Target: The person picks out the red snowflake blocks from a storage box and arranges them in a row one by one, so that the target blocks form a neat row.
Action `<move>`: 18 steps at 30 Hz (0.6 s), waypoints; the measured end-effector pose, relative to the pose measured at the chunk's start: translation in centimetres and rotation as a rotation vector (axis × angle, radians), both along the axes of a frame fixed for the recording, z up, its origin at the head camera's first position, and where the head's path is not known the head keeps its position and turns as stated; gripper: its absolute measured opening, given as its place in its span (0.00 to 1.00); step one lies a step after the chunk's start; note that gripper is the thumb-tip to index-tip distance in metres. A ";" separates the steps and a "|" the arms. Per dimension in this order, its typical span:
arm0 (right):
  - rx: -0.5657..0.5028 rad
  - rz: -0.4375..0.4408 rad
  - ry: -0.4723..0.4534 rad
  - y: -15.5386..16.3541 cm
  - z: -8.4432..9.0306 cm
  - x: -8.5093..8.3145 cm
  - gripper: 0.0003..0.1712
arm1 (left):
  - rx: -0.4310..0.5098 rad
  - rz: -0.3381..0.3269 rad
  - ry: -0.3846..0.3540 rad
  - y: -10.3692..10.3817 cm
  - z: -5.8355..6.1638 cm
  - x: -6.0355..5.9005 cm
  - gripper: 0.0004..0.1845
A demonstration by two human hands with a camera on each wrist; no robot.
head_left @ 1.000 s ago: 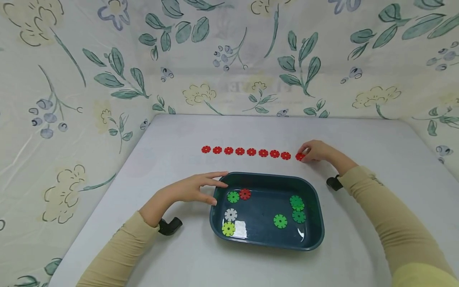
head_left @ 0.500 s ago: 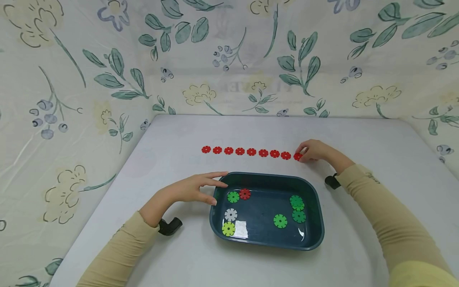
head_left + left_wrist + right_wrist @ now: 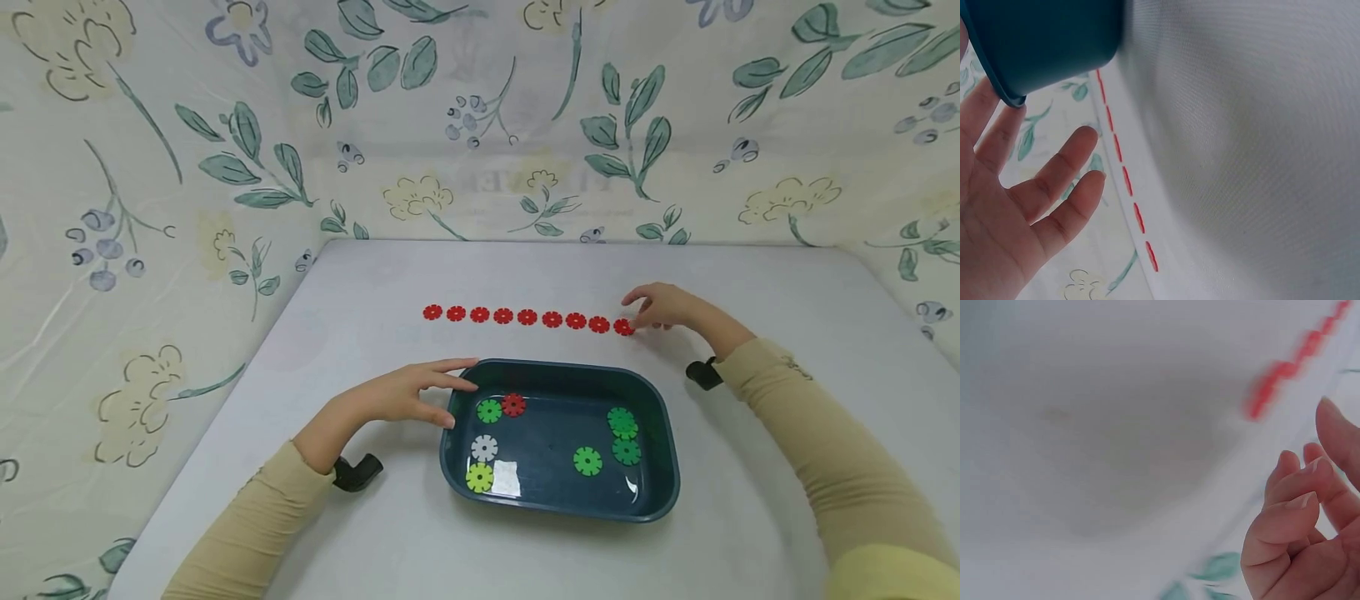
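Observation:
Several red flower-shaped discs (image 3: 527,317) lie flat in a row across the table. My right hand (image 3: 663,307) hovers beside the disc at the right end (image 3: 624,327), its fingers loosely bent and holding nothing. In the right wrist view a gap shows between that hand (image 3: 1304,531) and the blurred red row (image 3: 1263,397). Spread fingers of my left hand (image 3: 401,393) rest at the left rim of a dark blue tub (image 3: 540,442). The left wrist view shows two fingertips at the rim of the tub (image 3: 1054,37), the others apart from it.
Inside the tub lie several green discs (image 3: 588,461), a red one (image 3: 513,405), a white one (image 3: 484,448) and a yellow one (image 3: 480,477). The white table (image 3: 375,275) ends at a flowered cloth (image 3: 495,192) behind and at the left. Black wrist devices (image 3: 358,473) sit under both wrists.
My right hand slid the end red disc slightly left toward the row, then let go of it. That hand has drawn back a little to the right. The left hand stays at the tub.

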State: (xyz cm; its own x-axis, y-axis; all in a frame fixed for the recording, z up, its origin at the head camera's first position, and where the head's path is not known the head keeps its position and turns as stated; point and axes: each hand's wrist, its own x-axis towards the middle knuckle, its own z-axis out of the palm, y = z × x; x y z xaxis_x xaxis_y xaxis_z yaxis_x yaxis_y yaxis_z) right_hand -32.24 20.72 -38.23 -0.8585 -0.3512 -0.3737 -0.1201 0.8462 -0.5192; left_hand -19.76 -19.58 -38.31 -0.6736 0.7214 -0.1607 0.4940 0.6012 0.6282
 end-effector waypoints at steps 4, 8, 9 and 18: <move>-0.027 0.035 0.086 -1.0 3.2 1.3 0.26 | -0.004 -0.002 0.005 0.0 0.0 0.0 0.28; -0.076 0.100 0.150 -2.9 6.5 3.7 0.25 | 0.004 0.001 -0.003 0.0 0.0 0.0 0.29; -0.093 0.117 0.157 -3.5 7.1 4.3 0.24 | 0.005 0.001 -0.004 0.0 0.0 0.0 0.29; -0.189 0.261 0.132 -8.7 8.0 10.0 0.21 | -0.002 -0.002 0.012 0.0 -0.1 0.0 0.29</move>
State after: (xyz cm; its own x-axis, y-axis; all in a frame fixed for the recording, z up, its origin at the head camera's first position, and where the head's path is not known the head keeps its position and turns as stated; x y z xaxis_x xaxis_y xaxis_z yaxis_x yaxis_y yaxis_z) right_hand -22.21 12.03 -30.22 -0.7674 -0.6174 -0.1727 -0.3963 0.6685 -0.6293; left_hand -19.80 -19.54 -38.39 -0.6739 0.7226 -0.1541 0.5027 0.6012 0.6211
